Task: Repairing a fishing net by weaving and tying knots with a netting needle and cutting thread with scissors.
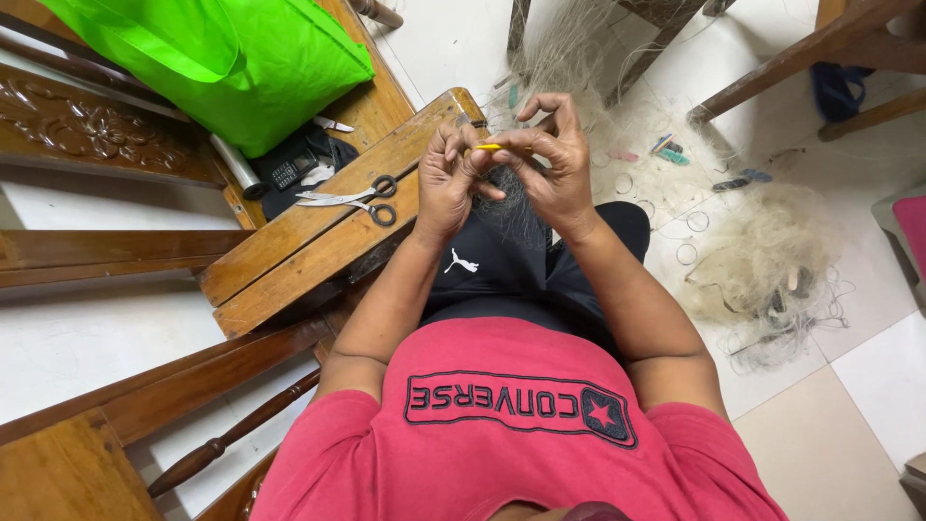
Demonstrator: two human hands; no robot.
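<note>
A yellow netting needle [489,147] lies crosswise between both hands, pinched by the left hand [446,183] and right hand [552,164] above the fishing net [511,207] on the lap.

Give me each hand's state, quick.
Left hand: closed, pinching the yellow tool and fishing net.
Right hand: closed on the same yellow tool and net.

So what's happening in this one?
A seated person in a red shirt holds both hands together above the lap, the left hand and right hand pinching a small yellow tool and fine fishing net strands. More pale net lies heaped on the floor. Scissors rest on the wooden bench beside a green bag.
</note>
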